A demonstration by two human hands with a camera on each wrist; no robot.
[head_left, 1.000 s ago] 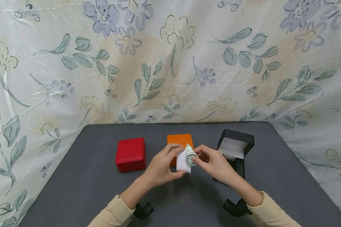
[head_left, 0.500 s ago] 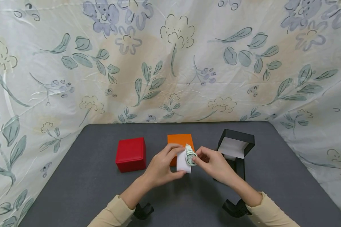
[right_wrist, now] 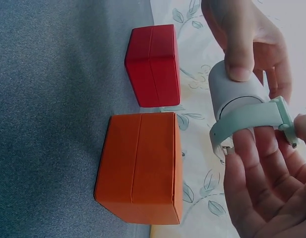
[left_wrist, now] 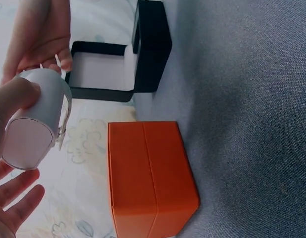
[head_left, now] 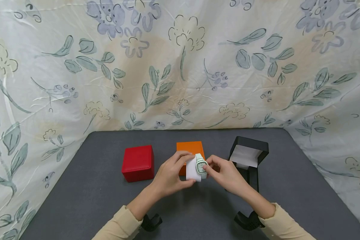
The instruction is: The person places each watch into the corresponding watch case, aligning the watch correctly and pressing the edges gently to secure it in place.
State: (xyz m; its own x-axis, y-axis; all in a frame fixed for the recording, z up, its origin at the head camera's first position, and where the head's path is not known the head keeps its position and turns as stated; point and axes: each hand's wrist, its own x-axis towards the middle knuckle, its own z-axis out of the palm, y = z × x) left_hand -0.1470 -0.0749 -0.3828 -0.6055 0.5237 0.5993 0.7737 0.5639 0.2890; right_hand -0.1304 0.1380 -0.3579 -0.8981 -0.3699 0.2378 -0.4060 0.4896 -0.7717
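My left hand (head_left: 167, 178) grips a smooth white watch pillow (head_left: 192, 171), a short roll, with the thumb pressed on its side in both wrist views. Thumb and fingers of my right hand (head_left: 228, 173) pinch a pale green wristwatch (head_left: 201, 167) by its case. In the right wrist view the curved watch strap (right_wrist: 249, 117) lies across the pillow's end, with right fingers inside its loop. The strap's buckle end hangs apart from the rest of the band. Both hands are raised above the table, in front of an orange box (head_left: 189, 146).
On the left stands a red box (head_left: 138, 164), its lid down. A black box (head_left: 249, 151) with a pale lining stands on the right, lid raised, partly behind my right forearm. The grey tabletop (head_left: 93, 200) ends at a floral cloth (head_left: 180, 66) behind.
The watch has tilted slightly in my right hand. Its upper strap end looks shorter, and more strap shows below the case. My left hand and the pillow have barely moved.
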